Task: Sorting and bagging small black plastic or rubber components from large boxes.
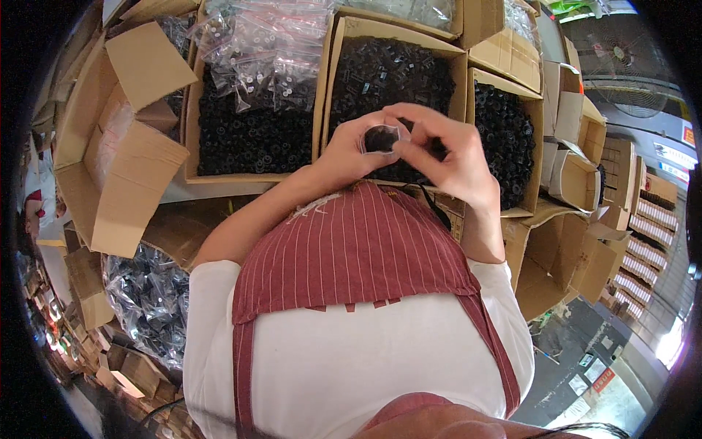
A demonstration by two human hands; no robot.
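Note:
Above the boxes in front of my apron, my left hand [346,150] is curled around a small clear plastic bag [395,134]. The bag's mouth gapes in a rounded ring, and its inside looks dark. My right hand [457,152] is bent over from the right, with thumb and fingertips closed at the bag's rim. Whether those fingers also hold a small part is hidden. Just beyond both hands stands a cardboard box of small black plastic parts [391,73].
Filled clear zip bags [267,44] lie over a box of black parts [252,143] at left. Round black parts [501,146] fill a box at right. Open carton flaps [139,186] jut out on the left, above bagged dark parts [150,304]. A fan [621,55] stands far right.

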